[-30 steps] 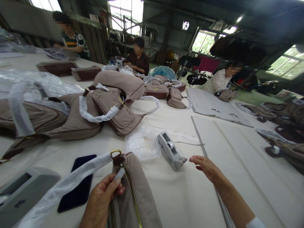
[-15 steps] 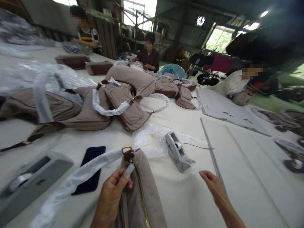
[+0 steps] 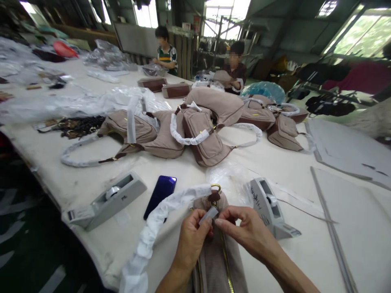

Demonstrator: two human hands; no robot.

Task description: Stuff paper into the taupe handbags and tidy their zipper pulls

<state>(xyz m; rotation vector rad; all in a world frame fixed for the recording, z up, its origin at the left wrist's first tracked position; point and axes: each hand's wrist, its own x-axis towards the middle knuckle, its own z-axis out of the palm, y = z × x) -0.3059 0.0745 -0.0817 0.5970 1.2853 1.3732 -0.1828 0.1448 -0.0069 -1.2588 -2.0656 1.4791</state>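
Note:
A taupe bag [image 3: 227,252] with gold zippers lies in front of me, its strap [image 3: 165,207] wrapped in white material and joined at a gold ring. My left hand [image 3: 194,234] pinches a small translucent wrapped piece [image 3: 208,215] near the zipper's top end. Beside it, my right hand [image 3: 241,228] has its thumb and index finger brought together close to that piece; whatever lies between those fingertips is too small to make out. One grey tape dispenser [image 3: 270,207] stands just beyond my right hand, and another [image 3: 110,199] is at the left.
A dark blue phone [image 3: 160,195] lies between the left dispenser and the strap. Several taupe bags [image 3: 204,138] and clear plastic [image 3: 122,97] spread across the white table [image 3: 100,252]. Grey boards [image 3: 360,219] lie at the right. Two people [image 3: 166,53] are at the far side.
My right hand has moved left to the bag, next to my left hand, which still holds the wrapped piece. The view has turned left, showing the table's left edge.

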